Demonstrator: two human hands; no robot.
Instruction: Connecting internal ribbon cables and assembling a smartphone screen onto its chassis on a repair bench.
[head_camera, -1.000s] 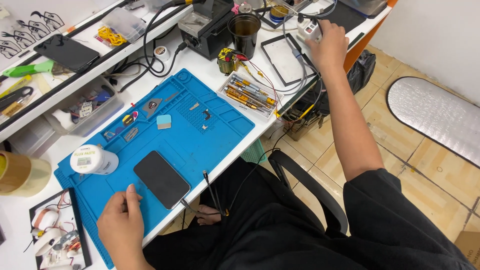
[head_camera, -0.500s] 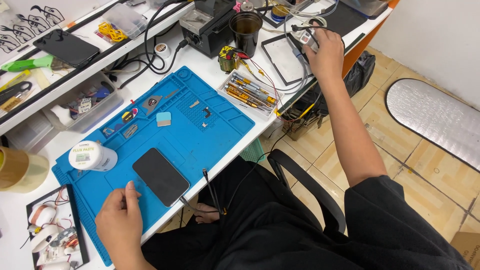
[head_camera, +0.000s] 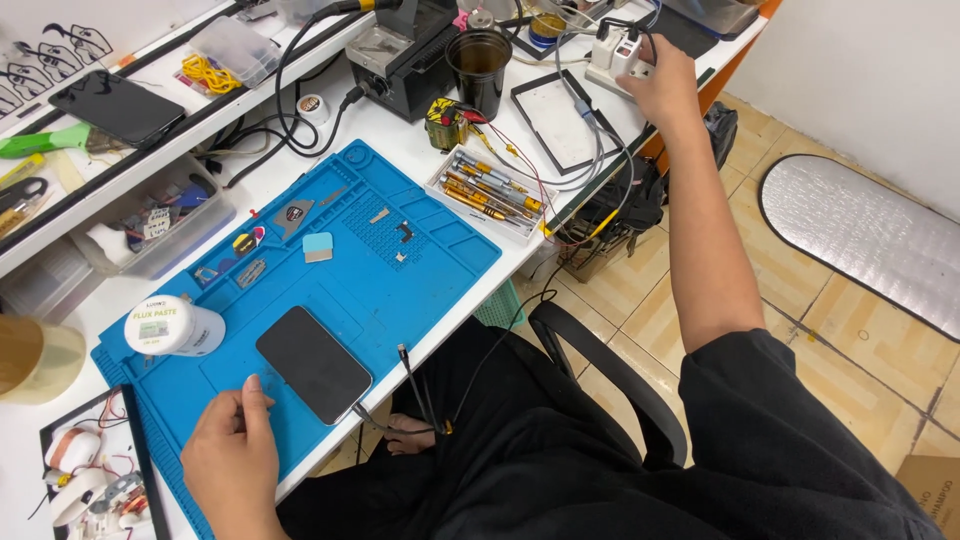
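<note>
Black and glossy, the phone (head_camera: 313, 363) lies face-down on the blue mat (head_camera: 420, 270). Left hand (head_camera: 232, 465) rests beside it, fingers loose; right hand (head_camera: 660, 90) grips a white power strip (head_camera: 618, 55).

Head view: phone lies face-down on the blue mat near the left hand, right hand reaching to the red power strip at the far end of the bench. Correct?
Not quite. The head view shows the power strip is white, not red. The rest holds: the phone lies on the blue mat near the left hand, and the right hand reaches to the strip.
</note>
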